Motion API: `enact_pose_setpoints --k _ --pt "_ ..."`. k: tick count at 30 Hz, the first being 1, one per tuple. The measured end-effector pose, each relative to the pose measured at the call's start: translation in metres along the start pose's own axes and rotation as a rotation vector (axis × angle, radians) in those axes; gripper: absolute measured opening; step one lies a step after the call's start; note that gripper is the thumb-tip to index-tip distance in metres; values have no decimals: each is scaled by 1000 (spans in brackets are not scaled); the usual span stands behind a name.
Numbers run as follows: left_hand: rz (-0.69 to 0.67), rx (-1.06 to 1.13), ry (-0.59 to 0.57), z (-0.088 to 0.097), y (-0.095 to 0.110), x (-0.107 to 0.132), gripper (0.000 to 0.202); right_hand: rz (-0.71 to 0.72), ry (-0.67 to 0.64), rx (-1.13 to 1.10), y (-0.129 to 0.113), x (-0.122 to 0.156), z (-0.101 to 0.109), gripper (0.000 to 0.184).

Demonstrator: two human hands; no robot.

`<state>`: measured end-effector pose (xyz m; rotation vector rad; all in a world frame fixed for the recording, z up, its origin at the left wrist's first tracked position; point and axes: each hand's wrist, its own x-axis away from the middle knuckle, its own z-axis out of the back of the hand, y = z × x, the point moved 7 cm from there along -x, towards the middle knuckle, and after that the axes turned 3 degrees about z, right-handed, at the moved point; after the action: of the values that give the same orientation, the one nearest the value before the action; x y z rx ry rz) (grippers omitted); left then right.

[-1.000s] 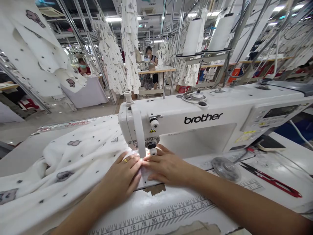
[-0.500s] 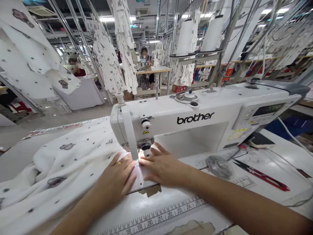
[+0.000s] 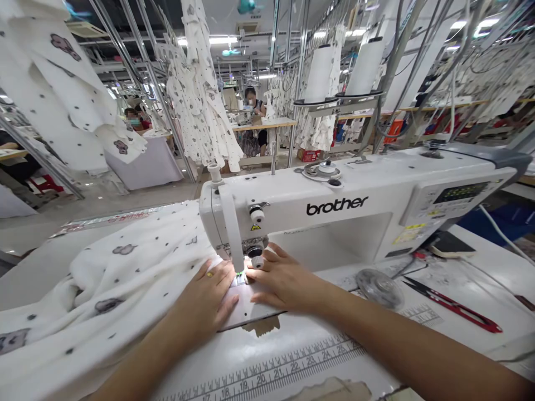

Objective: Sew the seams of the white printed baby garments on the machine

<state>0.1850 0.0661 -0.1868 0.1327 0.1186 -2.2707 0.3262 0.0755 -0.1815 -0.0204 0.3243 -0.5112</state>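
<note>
Lying in loose folds across the left of the table [image 3: 303, 332], the printed white cloth [image 3: 137, 267] is seen reaching the needle end of the sewing machine [image 3: 288, 192]. Beside the needle area, the left hand [image 3: 211, 292] is laid palm-down at the cloth's edge, and the right hand [image 3: 284, 281] is placed just across from it. Fingers of both are extended; whether cloth is pinched beneath them cannot be told. Red-handled snips [image 3: 438, 298] and a clear disc [image 3: 380, 287] are set farther right.
</note>
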Motion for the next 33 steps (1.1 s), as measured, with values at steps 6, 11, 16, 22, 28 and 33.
enact_pose_setpoints --k 6,11,16,22,28,33 --pt "62 220 50 -6 -10 -2 36 -18 36 32 7 -4 2 34" --pt "256 366 166 -10 -64 5 31 -159 12 114 17 2 23 27" --pt "527 509 336 2 -141 32 18 -339 155 372 17 77 49 43" --pt "767 873 532 -14 -177 50 25 -557 270 674 31 195 39 64" --pt "860 1166 696 -21 -187 55 32 -562 246 593 39 217 19 53" --pt "812 1167 735 -11 -182 57 33 -609 322 481 38 211 26 65"
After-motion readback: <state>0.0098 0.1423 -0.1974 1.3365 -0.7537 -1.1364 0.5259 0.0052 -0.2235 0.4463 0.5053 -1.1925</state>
